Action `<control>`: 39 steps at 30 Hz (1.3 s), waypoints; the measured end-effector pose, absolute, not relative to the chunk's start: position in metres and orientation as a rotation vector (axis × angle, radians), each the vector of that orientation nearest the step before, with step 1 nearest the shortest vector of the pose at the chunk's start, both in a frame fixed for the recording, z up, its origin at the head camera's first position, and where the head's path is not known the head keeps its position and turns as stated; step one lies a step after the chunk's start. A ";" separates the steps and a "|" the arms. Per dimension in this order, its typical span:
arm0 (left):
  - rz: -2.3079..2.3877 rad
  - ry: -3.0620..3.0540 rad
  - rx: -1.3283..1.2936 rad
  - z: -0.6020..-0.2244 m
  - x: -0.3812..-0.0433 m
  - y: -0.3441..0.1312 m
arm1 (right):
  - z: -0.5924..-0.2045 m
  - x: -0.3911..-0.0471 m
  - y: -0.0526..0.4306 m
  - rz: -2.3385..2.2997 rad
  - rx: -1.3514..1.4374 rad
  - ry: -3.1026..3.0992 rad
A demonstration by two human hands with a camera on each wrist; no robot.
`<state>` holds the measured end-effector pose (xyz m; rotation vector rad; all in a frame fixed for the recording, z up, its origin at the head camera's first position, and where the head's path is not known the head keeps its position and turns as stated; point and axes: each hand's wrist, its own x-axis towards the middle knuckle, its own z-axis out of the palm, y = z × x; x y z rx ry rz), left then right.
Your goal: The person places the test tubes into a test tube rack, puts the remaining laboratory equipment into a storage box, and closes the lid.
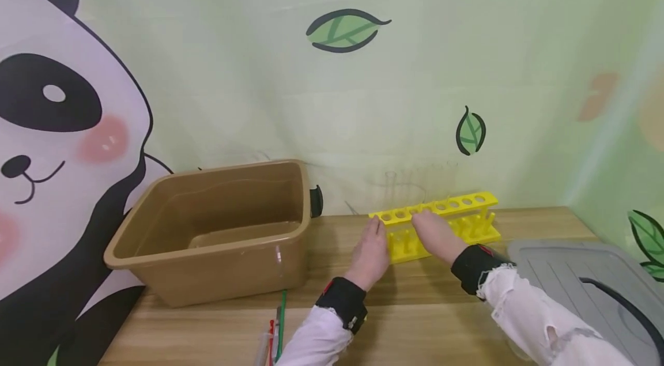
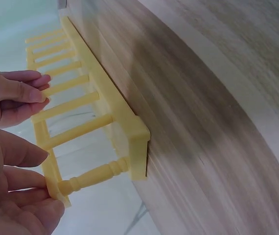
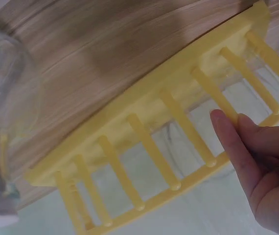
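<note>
A yellow test tube rack (image 1: 443, 227) stands on the wooden table by the wall, its row of round holes along the top rail and pegs below. My left hand (image 1: 369, 253) grips the left end of the top rail; in the left wrist view its fingers (image 2: 27, 188) curl round that end. Farther along, my right hand (image 1: 438, 233) reaches over the rail near its middle. The right wrist view has its thumb and forefinger (image 3: 227, 142) pinching one peg of the rack (image 3: 149, 152). Part of the rail is hidden behind the right hand.
At left stands a large brown bin (image 1: 290, 262) with a black side handle. Thin green (image 1: 282, 320) and red sticks (image 1: 271, 337) lie in front of it. A grey lid (image 1: 560, 274) with a black handle lies at right. Clear rounded glassware (image 3: 12, 93) is near the right wrist.
</note>
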<state>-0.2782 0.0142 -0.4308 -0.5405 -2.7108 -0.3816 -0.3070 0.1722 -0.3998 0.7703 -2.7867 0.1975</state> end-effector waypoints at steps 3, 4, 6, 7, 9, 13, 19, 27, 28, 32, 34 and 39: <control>-0.401 -2.738 -0.531 -0.429 -0.278 0.011 | -0.399 -0.311 0.168 0.108 0.732 -2.812; -0.410 -2.750 -0.531 -0.428 -0.279 0.011 | -0.399 -0.312 0.168 0.112 0.718 -2.825; -0.429 -2.771 -0.542 -0.427 -0.280 0.011 | -0.397 -0.315 0.168 0.154 0.698 -2.845; -0.440 -2.781 -0.550 -0.426 -0.282 0.011 | -0.397 -0.316 0.169 0.189 0.680 -2.859; -0.448 -2.814 -0.559 -0.424 -0.284 0.013 | -0.395 -0.318 0.170 0.237 0.645 -2.883; -0.432 -2.898 -0.553 -0.418 -0.285 0.017 | -0.395 -0.321 0.173 0.282 0.617 -2.916; -0.310 -2.872 -0.607 -0.403 -0.265 0.017 | -0.396 -0.328 0.178 0.292 0.565 -2.940; -0.352 -2.536 -0.741 -0.364 -0.221 -0.008 | -0.394 -0.331 0.190 0.344 0.426 -3.017; -0.372 -2.483 -0.746 -0.358 -0.217 -0.015 | -0.393 -0.331 0.192 0.349 0.424 -3.016; -0.405 -2.263 -0.739 -0.341 -0.208 -0.051 | -0.393 -0.332 0.197 0.340 0.436 -2.984; -0.405 -2.198 -0.714 -0.335 -0.206 -0.070 | -0.393 -0.333 0.201 0.340 0.436 -2.974; -0.355 -2.181 -0.603 -0.330 -0.205 -0.119 | -0.394 -0.335 0.209 0.396 0.404 -3.012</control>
